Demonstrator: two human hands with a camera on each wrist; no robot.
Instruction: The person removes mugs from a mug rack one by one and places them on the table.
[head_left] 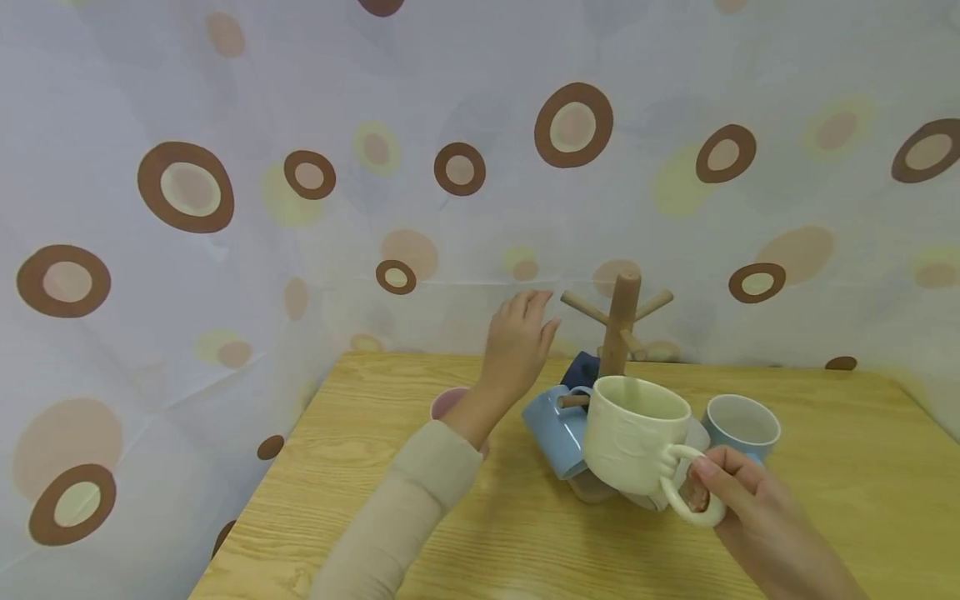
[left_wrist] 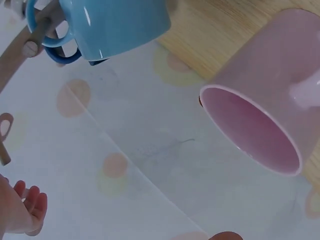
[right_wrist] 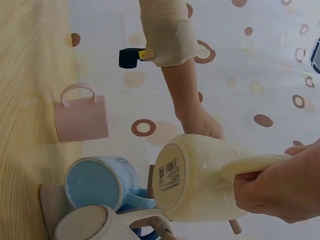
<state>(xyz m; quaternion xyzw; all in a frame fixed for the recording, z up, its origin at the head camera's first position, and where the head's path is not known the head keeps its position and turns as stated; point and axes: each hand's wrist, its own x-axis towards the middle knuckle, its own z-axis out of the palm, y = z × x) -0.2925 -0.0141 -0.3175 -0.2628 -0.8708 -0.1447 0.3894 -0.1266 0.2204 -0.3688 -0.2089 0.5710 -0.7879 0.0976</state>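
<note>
One wooden table (head_left: 847, 483) — grained | spotted backdrop (head_left: 480, 225) — creased | cream mug (head_left: 630, 446) aloft

Cream left sleeve (head_left: 382, 533), creased; here's its ribbed cuff (right_wrist: 175, 45); bare left hand (head_left: 517, 337) beyond that cuff; black block (right_wrist: 128, 58), yellow tab (right_wrist: 145, 54) beside the cuff!

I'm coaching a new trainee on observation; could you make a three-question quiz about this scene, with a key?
1. Multiple choice: the right hand grips the cream mug by its: A) rim; B) handle; C) base.
2. True or false: the pink mug stands upright on the table.
3. Short answer: what, if anything, does the left hand hold?

Key: 1. B. 2. True. 3. Nothing; in the head view it appears beside the wooden rack.
</note>
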